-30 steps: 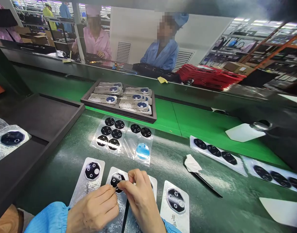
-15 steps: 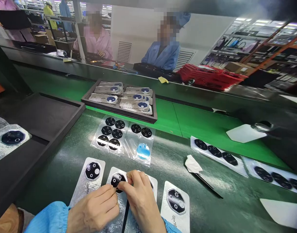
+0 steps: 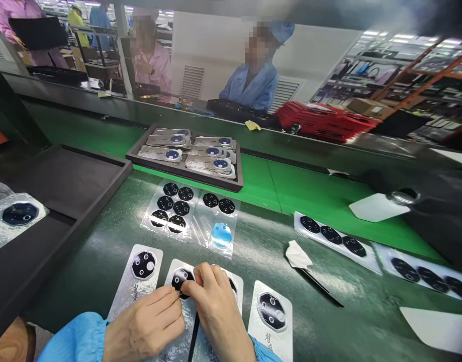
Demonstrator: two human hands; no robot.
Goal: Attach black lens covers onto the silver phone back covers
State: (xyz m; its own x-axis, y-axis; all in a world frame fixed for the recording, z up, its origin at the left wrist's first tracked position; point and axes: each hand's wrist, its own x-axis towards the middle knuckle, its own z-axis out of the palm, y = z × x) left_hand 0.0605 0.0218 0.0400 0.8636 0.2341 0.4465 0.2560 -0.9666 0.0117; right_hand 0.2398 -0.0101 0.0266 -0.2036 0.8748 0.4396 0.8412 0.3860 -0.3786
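Note:
Several silvery phone back panels lie in a row in front of me, each with a black octagonal camera lens cover. My left hand point(image 3: 148, 319) is closed, its fingertips pinched at the lower edge of the lens cover point(image 3: 180, 278) on the second panel point(image 3: 173, 268). My right hand point(image 3: 214, 301) is closed too, thumb and forefinger meeting at the right side of that cover. Whatever is between the fingertips is hidden. The third panel point(image 3: 236, 284) is partly covered by my right hand. Apart from the hands stand the leftmost panel point(image 3: 134, 279) and the rightmost panel point(image 3: 270, 317).
Clear sheets point(image 3: 195, 221) with black lens covers and one blue disc lie beyond the panels. Behind is a dark tray point(image 3: 238, 183) of finished-looking panels. A black stick tool point(image 3: 321, 286) with white tissue and cover strips point(image 3: 338, 241) lie right. Another tray point(image 3: 98, 201) stands left.
Both hands keep almost the same pinch at the second panel. The view shifts slightly. Across the bench, a person in blue lowers an arm from their head, and one in pink raises a hand.

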